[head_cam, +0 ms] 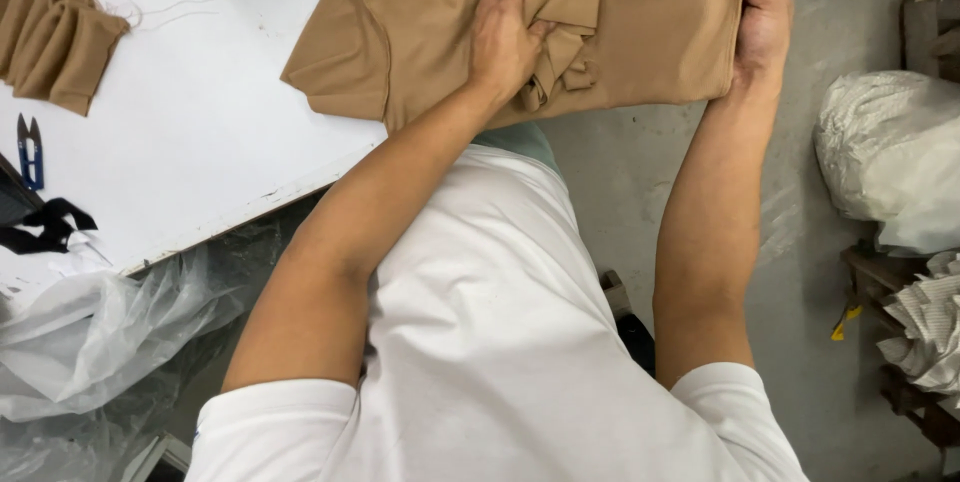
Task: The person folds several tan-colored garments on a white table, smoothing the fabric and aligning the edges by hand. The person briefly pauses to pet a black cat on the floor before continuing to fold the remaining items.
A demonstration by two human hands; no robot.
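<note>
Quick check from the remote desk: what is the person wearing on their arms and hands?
Both arms are bare from the short white T-shirt sleeves down. The left hand and right hand are bare: no gloves, watch, rings or wristbands are visible.
</note>
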